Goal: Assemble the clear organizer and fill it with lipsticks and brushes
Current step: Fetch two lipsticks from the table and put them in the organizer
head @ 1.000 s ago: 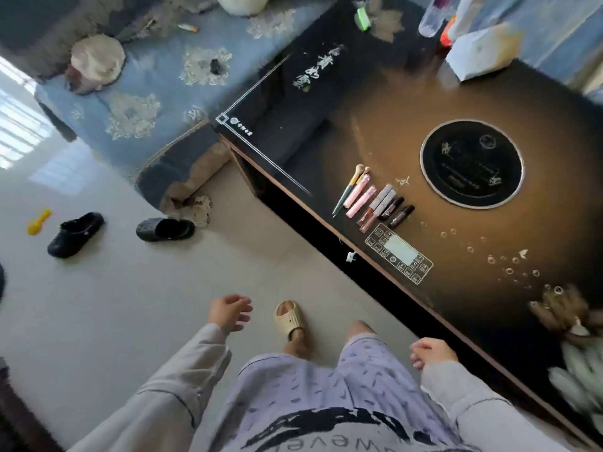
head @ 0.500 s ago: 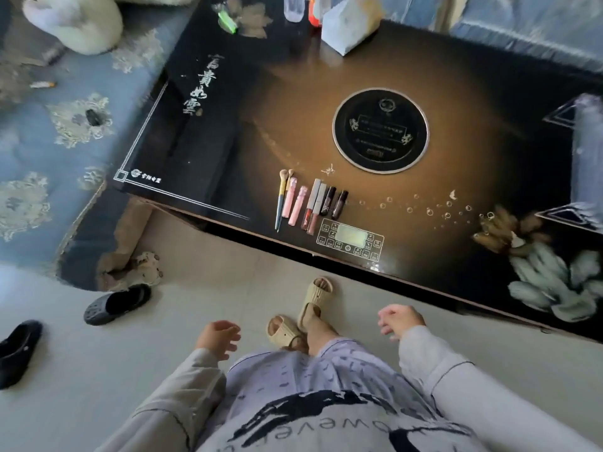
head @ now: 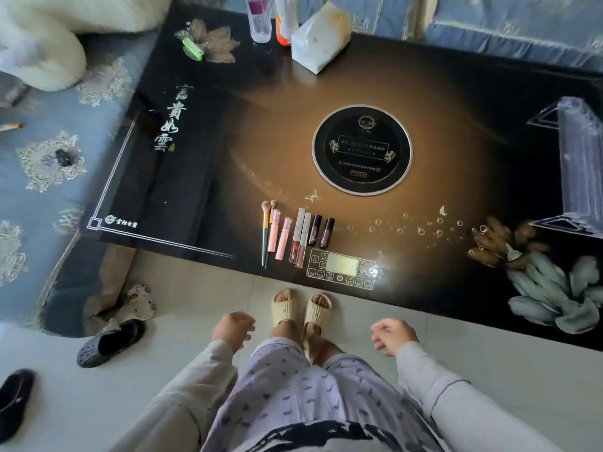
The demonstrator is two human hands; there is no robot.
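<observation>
Both hands hang in front of the body, short of the near edge of the black glass table (head: 440,102); the left hand (head: 233,331) has its fingers loosely curled and holds nothing; the right hand (head: 393,334) is slack too, fingers a little spread and empty. Between the hands and just ahead of them stand two feet in beige slippers (head: 300,309).

Ahead of the left hand and slightly to its right, just past the table edge, two brushes (head: 264,243) lie side by side with their bristles pointing away from the person; touching or just beside them, further right, lies a neat row of lipsticks (head: 298,236): two pink tubes, two silver-capped ones, two dark ones. A printed control panel (head: 342,265) sits just right of the row, ahead of the gap between the hands; beyond it lies a round hob (head: 362,150).

The clear organizer (head: 577,164) lies well ahead of the right hand and far to its right, apart from the lipsticks; whether its pieces are joined I cannot tell. A black clog (head: 109,342) lies on the floor left of the left hand.
</observation>
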